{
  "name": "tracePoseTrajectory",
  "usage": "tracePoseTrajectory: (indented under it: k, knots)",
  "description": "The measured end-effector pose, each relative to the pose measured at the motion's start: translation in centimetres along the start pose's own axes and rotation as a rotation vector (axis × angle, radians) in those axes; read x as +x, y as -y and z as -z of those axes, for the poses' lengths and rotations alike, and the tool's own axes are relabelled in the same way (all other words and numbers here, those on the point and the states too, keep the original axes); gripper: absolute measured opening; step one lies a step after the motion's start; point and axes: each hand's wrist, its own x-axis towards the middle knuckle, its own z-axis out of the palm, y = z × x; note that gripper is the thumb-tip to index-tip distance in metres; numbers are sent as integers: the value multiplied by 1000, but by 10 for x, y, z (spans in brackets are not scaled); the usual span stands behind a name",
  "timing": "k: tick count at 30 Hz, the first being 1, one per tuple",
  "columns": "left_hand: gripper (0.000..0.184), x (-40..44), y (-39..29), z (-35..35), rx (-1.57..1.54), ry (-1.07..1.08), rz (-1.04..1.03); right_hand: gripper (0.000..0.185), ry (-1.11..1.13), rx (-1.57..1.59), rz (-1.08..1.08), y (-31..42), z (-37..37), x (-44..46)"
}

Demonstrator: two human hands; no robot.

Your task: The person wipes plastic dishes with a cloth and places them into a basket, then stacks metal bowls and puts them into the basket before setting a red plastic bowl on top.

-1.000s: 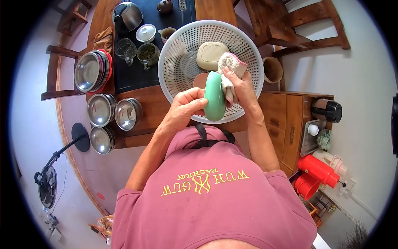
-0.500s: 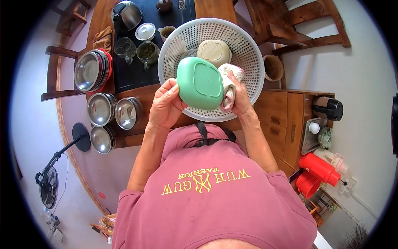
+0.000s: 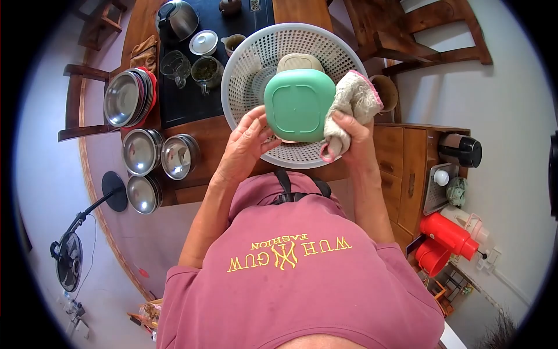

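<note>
A green rounded-square bowl is bottom side up over the basket, its base facing me. At its left edge my left hand has its fingers bent against the rim, with some fingertips hidden by the bowl. My right hand is closed on a grey-white cloth with pink edging, thumb on top, beside the bowl's right edge. Its other fingers are hidden under the cloth. Partly covered behind the green bowl, a cream bowl sits in the white perforated basket.
Stacked steel bowls stand left of the basket, near more bowls in a red-rimmed stack. A black tray bears a kettle and glass cups. A wooden cabinet stands at right.
The green bowl has moved right and turned squarer to my view. My right hand and the cloth have shifted right, spreading more of the cloth. My left hand's grip has loosened along the rim.
</note>
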Motion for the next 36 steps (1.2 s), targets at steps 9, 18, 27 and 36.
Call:
tracePoseTrajectory:
  k: [9,18,27,36]
  knots:
    - [90,-1,3,-15,-154,51,-12,66,388,-552,-31,2,-71,-25]
    - [83,2,44,5,-367,-137,40,53,409,-820,266,-64,-74,-8]
    - [97,-11,7,-14,-615,152,59,28,180,-278,-37,-44,-66,-5]
    - [84,-12,11,-23,-399,17,176,37,251,-1108,725,-73,-55,9]
